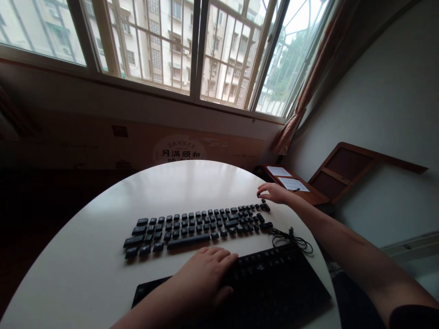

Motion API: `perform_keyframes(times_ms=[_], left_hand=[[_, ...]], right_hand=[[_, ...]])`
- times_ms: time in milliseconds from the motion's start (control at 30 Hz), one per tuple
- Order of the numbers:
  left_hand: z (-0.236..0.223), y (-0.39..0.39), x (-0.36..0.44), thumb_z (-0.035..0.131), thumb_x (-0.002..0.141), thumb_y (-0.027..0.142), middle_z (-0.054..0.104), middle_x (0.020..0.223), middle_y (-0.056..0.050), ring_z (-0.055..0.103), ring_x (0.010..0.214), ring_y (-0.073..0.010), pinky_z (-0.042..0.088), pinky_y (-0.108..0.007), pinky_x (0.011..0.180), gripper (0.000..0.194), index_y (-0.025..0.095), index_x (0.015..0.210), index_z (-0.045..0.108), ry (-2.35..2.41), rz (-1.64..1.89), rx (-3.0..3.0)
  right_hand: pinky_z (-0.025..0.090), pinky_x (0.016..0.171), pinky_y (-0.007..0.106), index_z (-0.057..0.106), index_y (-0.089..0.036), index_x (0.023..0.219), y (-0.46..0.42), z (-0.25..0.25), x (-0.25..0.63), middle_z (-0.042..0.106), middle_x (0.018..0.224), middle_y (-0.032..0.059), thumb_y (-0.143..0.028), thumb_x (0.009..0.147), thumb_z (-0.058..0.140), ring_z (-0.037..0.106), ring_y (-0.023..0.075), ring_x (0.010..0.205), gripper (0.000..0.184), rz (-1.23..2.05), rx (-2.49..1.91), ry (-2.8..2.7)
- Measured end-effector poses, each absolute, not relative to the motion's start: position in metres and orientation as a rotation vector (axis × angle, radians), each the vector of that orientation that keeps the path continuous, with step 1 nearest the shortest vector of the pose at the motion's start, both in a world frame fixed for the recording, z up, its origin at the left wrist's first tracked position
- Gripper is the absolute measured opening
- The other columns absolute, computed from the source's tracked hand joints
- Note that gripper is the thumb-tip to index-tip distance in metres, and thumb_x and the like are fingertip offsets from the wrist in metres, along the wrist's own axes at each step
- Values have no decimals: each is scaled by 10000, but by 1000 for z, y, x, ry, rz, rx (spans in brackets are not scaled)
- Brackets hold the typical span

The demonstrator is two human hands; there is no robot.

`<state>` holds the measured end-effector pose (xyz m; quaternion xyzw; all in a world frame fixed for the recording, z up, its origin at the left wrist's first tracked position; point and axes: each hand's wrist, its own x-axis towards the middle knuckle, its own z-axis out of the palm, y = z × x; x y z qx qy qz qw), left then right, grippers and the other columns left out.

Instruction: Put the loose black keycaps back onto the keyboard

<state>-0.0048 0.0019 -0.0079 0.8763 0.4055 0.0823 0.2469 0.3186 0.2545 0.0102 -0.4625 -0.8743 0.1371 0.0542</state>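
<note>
Table (78,256) passable at left; keycaps (199,228) block middle.

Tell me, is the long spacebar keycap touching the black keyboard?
Apart: the head view shows white tabletop between the spacebar keycap and the black keyboard.

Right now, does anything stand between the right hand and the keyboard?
Yes: between the right hand and the keyboard, the rightmost loose keys and a bundled cable lie on the table, probably low enough to reach over.
</note>
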Motion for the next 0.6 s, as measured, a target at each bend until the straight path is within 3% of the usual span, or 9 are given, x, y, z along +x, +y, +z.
perform_keyframes(times_ms=[100,267,600], left_hand=[[-9,4,-4,630,853,319,562,1476,-89,509,1353,-328,347,-517,1170,662,238,1495,488,1114,194,2405],[-15,6,-5,601,881,350,543,1496,-89,499,1366,-329,343,-515,1171,652,237,1509,471,1096,198,2431],[-15,5,-5,591,896,358,572,1467,-92,538,1329,-325,392,-490,1140,604,233,1481,508,1102,221,2499]], right_hand=[[423,1115,424,774,-243,1022,226,32,326,687,1255,64,-381,910,657,607,277,1209,213,408,-1310,-2656],[500,1013,336,785,-283,1068,154,56,351,725,1196,33,-462,906,646,675,231,1098,279,534,-1202,-2758],[514,1021,381,772,-227,1089,71,14,408,704,1232,107,-439,929,653,669,247,1135,291,753,-1273,-2655]])
